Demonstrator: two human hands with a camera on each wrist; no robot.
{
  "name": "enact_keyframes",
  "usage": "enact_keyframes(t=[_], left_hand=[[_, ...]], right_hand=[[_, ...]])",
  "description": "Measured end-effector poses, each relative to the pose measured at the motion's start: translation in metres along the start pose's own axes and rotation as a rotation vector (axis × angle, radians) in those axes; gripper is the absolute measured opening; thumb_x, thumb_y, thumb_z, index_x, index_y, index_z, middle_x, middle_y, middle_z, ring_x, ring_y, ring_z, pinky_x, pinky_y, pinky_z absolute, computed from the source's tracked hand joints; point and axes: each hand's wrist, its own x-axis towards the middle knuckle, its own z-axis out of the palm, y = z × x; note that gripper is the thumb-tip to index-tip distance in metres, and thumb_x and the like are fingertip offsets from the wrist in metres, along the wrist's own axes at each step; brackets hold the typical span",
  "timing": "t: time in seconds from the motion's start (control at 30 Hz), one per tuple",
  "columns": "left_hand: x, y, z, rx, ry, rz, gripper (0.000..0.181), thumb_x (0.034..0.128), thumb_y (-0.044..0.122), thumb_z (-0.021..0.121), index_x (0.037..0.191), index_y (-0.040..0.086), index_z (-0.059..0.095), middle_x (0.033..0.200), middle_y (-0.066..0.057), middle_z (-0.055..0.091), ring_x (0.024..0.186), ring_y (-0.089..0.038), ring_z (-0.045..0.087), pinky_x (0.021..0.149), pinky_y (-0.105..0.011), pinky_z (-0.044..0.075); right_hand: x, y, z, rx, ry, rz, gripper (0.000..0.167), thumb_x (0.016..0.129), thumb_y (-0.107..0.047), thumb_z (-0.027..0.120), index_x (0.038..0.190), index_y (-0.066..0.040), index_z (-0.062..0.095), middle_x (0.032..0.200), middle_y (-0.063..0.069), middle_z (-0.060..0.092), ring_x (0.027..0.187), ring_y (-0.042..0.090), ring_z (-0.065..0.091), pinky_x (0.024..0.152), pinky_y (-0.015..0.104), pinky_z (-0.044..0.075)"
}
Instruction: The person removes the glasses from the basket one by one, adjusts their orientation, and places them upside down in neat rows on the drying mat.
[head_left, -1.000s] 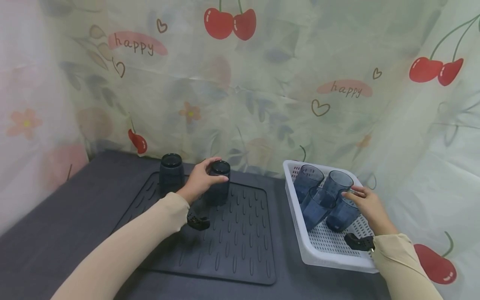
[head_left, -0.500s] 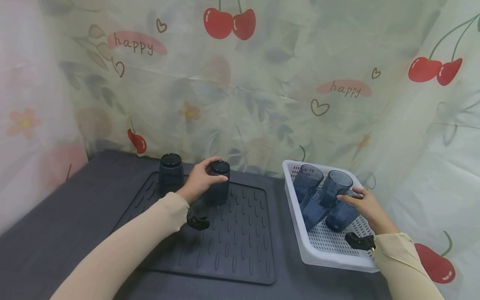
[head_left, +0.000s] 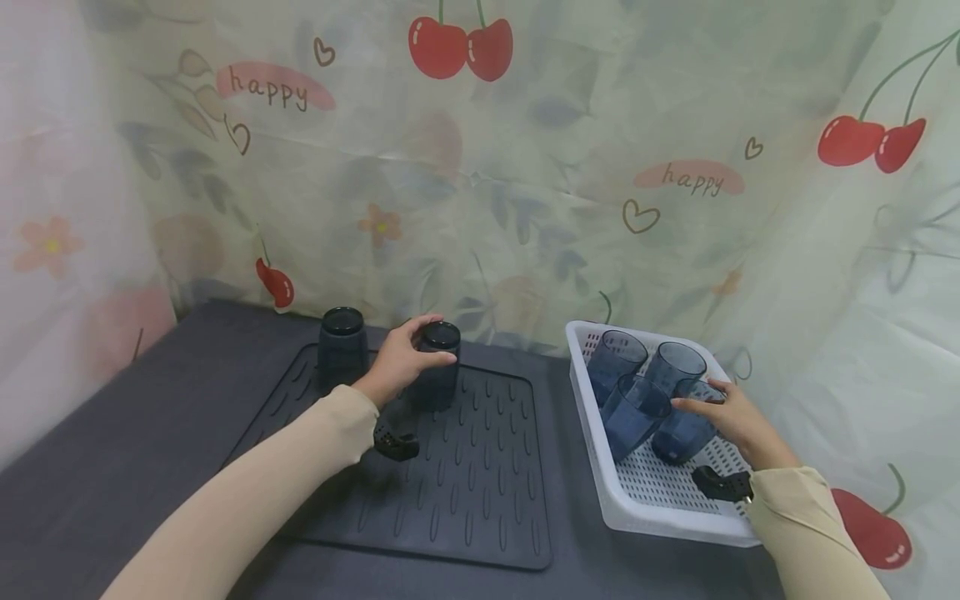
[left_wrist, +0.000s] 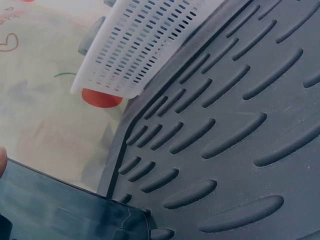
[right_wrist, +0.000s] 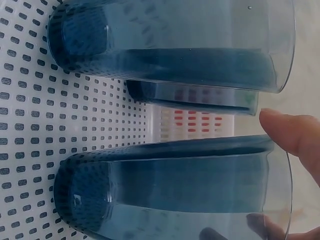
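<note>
On the dark ribbed drying mat (head_left: 480, 467), my left hand (head_left: 397, 362) grips an upside-down dark-tinted drinking glass (head_left: 439, 385) near its base, which faces up. Part of that glass fills the lower left corner of the left wrist view. A second upside-down glass (head_left: 342, 350) stands left of it. Over at the white basket (head_left: 626, 510), my right hand (head_left: 744, 423) holds a blue-tinted drinking glass (head_left: 681, 433) by the rim. In the right wrist view the thumb (right_wrist: 292, 131) lies on the near side of this glass (right_wrist: 190, 182), with fingertips visible through its wall.
Several blue-tinted glasses lean rim-up in the basket, among them a front-left glass (head_left: 633, 417) and a back-left glass (head_left: 617, 362). The basket stands right of the mat on a dark tabletop (head_left: 127, 417). A patterned curtain (head_left: 525, 208) hangs behind and at both sides.
My right hand's thumb has shifted left across the rim of its glass and the fingers have settled around it. The left hand and its glass have stayed where they were.
</note>
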Motion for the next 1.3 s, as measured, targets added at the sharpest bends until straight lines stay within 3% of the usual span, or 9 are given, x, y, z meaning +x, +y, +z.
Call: enact_keyframes(t=[0.43, 1.03, 1.3], left_hand=[[0.0, 0.001, 0.0, -0.001, 0.001, 0.005, 0.068, 0.082, 0.017, 0.079, 0.142, 0.023, 0.047, 0.157, -0.002, 0.03, 0.141, -0.025, 0.036, 0.108, -0.048, 0.04], [0.003, -0.002, 0.0, -0.018, -0.009, -0.006, 0.07, 0.0819, 0.017, 0.079, 0.143, 0.023, 0.045, 0.158, -0.001, 0.028, 0.142, -0.025, 0.035, 0.109, -0.048, 0.039], [-0.013, 0.023, -0.001, -0.02, -0.027, -0.024, 0.07, 0.0847, 0.007, 0.074, 0.146, 0.013, 0.042, 0.158, -0.009, 0.027, 0.141, -0.029, 0.035, 0.108, -0.049, 0.038]], right_hand=[[0.0, 0.001, 0.0, 0.066, -0.03, -0.002, 0.102, 0.09, -0.028, 0.065, 0.148, 0.011, -0.009, 0.15, 0.043, 0.0, 0.138, 0.056, 0.016, 0.109, 0.063, 0.027], [-0.008, 0.001, 0.002, 0.07, -0.032, 0.017, 0.102, 0.089, -0.033, 0.068, 0.148, 0.012, -0.002, 0.148, 0.042, 0.007, 0.133, 0.054, 0.028, 0.103, 0.062, 0.037], [-0.014, -0.003, 0.004, 0.036, -0.009, 0.031, 0.1, 0.087, -0.034, 0.071, 0.145, 0.015, 0.006, 0.143, 0.042, 0.017, 0.127, 0.051, 0.036, 0.097, 0.058, 0.046]])
